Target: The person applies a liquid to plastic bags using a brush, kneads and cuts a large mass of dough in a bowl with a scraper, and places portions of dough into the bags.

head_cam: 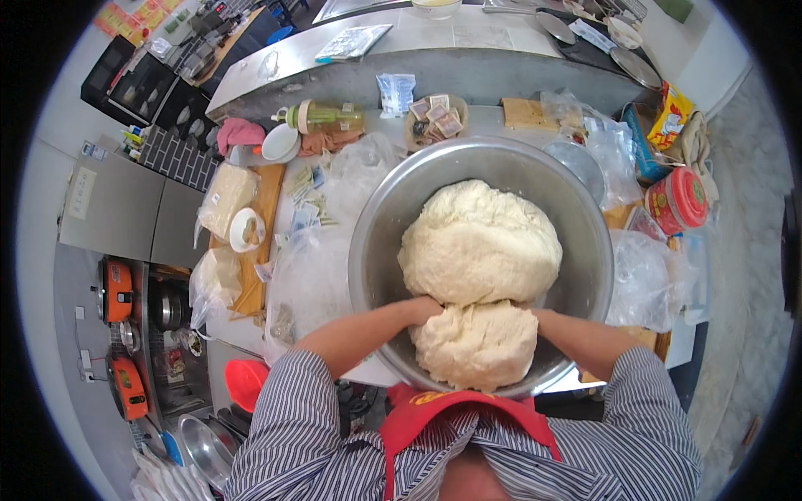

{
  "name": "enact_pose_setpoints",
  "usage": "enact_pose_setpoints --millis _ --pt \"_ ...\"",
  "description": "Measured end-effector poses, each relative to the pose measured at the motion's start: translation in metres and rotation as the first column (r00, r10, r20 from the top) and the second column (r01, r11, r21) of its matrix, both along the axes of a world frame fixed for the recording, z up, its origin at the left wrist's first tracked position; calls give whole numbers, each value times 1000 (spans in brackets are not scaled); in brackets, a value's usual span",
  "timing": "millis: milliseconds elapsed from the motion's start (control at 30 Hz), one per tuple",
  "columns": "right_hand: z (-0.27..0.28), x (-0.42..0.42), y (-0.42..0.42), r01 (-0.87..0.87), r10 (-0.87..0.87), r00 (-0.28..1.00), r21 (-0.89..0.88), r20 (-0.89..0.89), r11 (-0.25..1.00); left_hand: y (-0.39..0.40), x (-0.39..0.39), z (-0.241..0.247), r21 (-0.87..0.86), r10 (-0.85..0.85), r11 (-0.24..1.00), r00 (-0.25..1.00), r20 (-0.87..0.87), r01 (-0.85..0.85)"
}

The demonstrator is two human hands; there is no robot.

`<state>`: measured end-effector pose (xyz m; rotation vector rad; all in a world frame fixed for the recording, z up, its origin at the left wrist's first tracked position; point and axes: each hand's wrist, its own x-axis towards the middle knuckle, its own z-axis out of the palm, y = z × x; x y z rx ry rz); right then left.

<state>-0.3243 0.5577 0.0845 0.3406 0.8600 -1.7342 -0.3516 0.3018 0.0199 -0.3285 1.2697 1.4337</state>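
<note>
A large stainless steel bowl [382,206] stands before me with a big mass of pale dough [481,244] in it. A deep crease splits the dough into a larger far part and a smaller near lump [476,347]. My left hand [428,309] is pushed into the crease from the left, its fingers buried in dough. From the right, my right hand [534,309] enters the same crease, and most of it is hidden. Both hands grip the dough at the back of the near lump, one at each side.
Left of the bowl lie plastic bags [313,282], banknotes [307,213] and a small white bowl [247,230] on a wooden board [268,194]. Behind it sits a basket of notes [437,119]. At right are a red-lidded tub [677,197] and a clear plastic bag [645,275].
</note>
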Motion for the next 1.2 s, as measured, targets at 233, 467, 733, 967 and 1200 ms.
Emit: enact_pose_setpoints --millis 233,467,733,967,1200 --pt "5 4 -16 127 -126 992 -47 24 991 20 4 9 22 121 993 975 -185 -120" --pt "3 1 -10 352 -354 933 -31 -67 935 26 7 75 329 298 923 910 -288 -198" --pt "93 35 -5 121 97 534 189 -840 974 13 39 125 307 174 948 665 -726 87" --pt "86 14 38 65 387 242 413 -889 908 -5 29 105 335 109 941 897 -428 45" --pt "17 19 13 105 -99 994 240 -39 965 -4 41 95 -79 -159 986 685 -711 147"
